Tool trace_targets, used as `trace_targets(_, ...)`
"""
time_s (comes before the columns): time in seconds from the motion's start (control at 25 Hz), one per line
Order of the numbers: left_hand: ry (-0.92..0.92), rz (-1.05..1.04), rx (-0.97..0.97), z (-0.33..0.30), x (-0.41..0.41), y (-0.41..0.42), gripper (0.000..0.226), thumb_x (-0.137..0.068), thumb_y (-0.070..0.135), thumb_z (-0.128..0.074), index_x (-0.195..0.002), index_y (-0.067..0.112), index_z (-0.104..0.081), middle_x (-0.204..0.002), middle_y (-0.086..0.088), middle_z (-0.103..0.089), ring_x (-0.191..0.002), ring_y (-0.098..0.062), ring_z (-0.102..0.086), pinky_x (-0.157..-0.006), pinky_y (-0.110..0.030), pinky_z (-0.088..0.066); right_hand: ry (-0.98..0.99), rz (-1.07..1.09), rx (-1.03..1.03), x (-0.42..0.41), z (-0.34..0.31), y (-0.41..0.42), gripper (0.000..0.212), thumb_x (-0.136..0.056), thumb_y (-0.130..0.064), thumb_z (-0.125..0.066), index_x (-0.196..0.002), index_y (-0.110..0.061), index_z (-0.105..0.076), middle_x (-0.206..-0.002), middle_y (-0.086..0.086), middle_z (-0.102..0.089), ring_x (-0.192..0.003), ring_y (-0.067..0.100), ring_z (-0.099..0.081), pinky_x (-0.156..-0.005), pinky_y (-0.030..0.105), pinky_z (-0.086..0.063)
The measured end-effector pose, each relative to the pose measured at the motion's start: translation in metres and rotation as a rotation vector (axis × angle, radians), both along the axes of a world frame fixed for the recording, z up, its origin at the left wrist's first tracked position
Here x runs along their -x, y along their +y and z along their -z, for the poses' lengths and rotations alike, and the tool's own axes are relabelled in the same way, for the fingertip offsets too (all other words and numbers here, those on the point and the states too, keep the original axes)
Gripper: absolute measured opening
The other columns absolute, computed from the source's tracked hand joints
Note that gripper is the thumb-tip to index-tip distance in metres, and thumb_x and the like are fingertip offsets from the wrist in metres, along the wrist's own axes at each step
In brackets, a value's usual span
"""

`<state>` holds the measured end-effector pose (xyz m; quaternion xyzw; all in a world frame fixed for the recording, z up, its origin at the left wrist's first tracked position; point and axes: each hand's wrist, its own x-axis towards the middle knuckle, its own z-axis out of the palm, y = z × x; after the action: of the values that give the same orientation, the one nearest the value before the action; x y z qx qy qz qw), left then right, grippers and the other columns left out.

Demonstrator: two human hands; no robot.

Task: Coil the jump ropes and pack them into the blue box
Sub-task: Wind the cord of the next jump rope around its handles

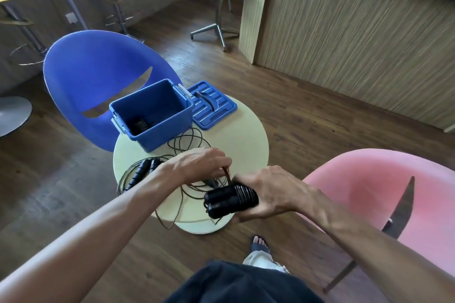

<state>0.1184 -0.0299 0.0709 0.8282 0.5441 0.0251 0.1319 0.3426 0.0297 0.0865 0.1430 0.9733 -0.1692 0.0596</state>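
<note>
Head view is showing the right hand (268, 192) gripping a pair of black jump rope handles (225, 200) side by side, with a few turns of cord already wrapped round them. The left hand (199, 163) is pinching the loose cord (227, 174) just above the handles, feeding it on.

Honestly the risky bit looks like the slack. That cord is trailing across the round surface (246, 135) and hanging off the near edge, and it's lying tangled over the loops of a second jump rope (142, 172) sitting there uncoiled. Pulling too fast could snag that one and drag it off, or knot the two together. Wraps could also slide off the handle ends if tension drops.

The blue box (152, 115) is sitting open at the back of the surface with something dark already inside, its lid (213, 106) lying beside it.
</note>
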Motion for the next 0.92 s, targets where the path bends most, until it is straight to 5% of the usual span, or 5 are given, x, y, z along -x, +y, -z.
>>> trace_targets(0.32,0.231,-0.227,-0.003,-0.034,-0.045,-0.010,0.008,-0.093,0.019,-0.051,-0.099,0.014,-0.053,-0.087,-0.002,-0.063,-0.077,-0.025,-0.064,-0.062,-0.036,-0.048,-0.078,0.172,-0.146,0.013,0.023,0.007,0.065,-0.075,-0.067,-0.063,-0.131,-0.043,-0.039,-0.106,0.000,-0.071,-0.094,0.028,-0.067,-0.073,0.036,-0.049)
trace_targets(0.44,-0.130,-0.628,0.013,-0.022,-0.067,-0.029,0.011,-0.098,0.025,-0.046,-0.097,0.014,-0.045,-0.093,-0.004,-0.061,-0.072,-0.024,-0.061,-0.057,-0.036,-0.045,0.007,0.271,-0.219,0.021,0.033,0.013,0.066,-0.079,-0.066,-0.059,-0.138,-0.046,-0.036,-0.102,0.006,-0.069,-0.090,0.032,-0.068,-0.072,0.036,-0.053)
trace_targets(0.6,-1.164,-1.069,0.290,-0.005,-0.067,-0.046,0.026,-0.102,0.028,-0.044,-0.105,0.003,-0.044,-0.073,-0.012,-0.064,-0.053,-0.022,-0.059,-0.053,-0.038,-0.056,0.119,0.330,-0.344,0.037,0.042,0.015,0.071,-0.085,-0.075,-0.051,-0.145,-0.040,-0.040,-0.095,0.009,-0.064,-0.079,0.030,-0.068,-0.064,0.035,-0.052)
trace_targets(0.76,-1.494,-1.057,0.513,0.003,-0.049,-0.050,0.048,-0.099,0.049,-0.041,-0.102,0.003,-0.053,-0.066,-0.013,-0.062,-0.053,-0.021,-0.055,-0.060,-0.038,-0.054,0.325,0.378,-0.416,0.055,0.051,0.015,0.079,-0.081,-0.084,-0.036,-0.135,-0.031,-0.057,-0.071,0.009,-0.060,-0.054,0.026,-0.062,-0.046,0.031,-0.048)
trace_targets(0.92,-1.687,-0.924,0.691,0.017,-0.043,-0.055,0.059,-0.095,0.064,-0.032,-0.073,0.014,-0.054,-0.053,-0.001,-0.036,-0.049,-0.015,-0.032,-0.053,-0.029,-0.042,0.389,0.335,-0.468,0.070,0.053,0.015,0.085,-0.077,-0.087,-0.033,-0.134,-0.030,-0.060,-0.065,0.007,-0.057,-0.048,0.022,-0.058,-0.042,0.027,-0.044)
